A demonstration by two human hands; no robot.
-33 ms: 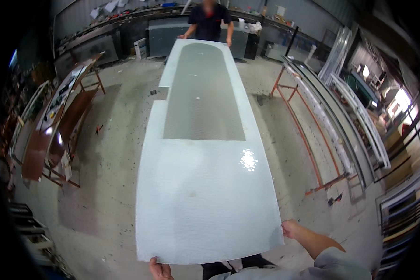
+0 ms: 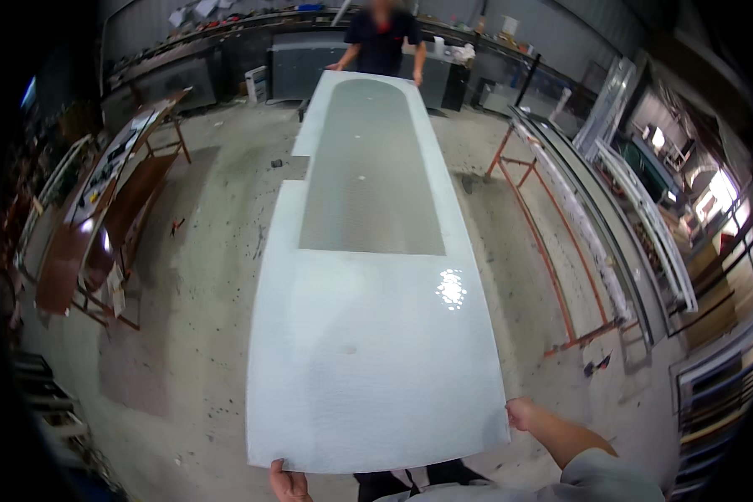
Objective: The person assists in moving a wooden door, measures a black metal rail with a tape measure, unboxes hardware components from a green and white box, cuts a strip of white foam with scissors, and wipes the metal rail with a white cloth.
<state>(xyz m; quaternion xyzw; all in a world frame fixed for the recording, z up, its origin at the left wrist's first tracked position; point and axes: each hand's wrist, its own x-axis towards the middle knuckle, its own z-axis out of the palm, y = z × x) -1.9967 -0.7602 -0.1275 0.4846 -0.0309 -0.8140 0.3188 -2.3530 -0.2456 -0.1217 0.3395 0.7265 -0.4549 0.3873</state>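
Observation:
A large pale white panel (image 2: pixel 368 393) stretches out ahead of me, with a grey arched inset area (image 2: pixel 372 184) in its far half and a rectangular notch in its left edge. My left hand (image 2: pixel 289 483) grips the near edge by the left corner, thumb on top. On the right edge, just above the near right corner, my right hand (image 2: pixel 519 414) is closed round the panel. A person (image 2: pixel 382 42) in dark clothing stands at the far end, both hands at the panel's far corners. My fingers under the panel are hidden.
On the left stands a rust-coloured trestle frame (image 2: pixel 180 138) with brown sheets and strips. Long metal profiles (image 2: pixel 598 201) lie over an orange frame at right. A cluttered bench (image 2: pixel 251 33) runs along the back wall. Small dark items (image 2: pixel 277 164) lie on the floor (image 2: pixel 201 276).
The far end of the panel and the surroundings sit slightly further right and lower in the view. Both my hands keep the same hold on the panel.

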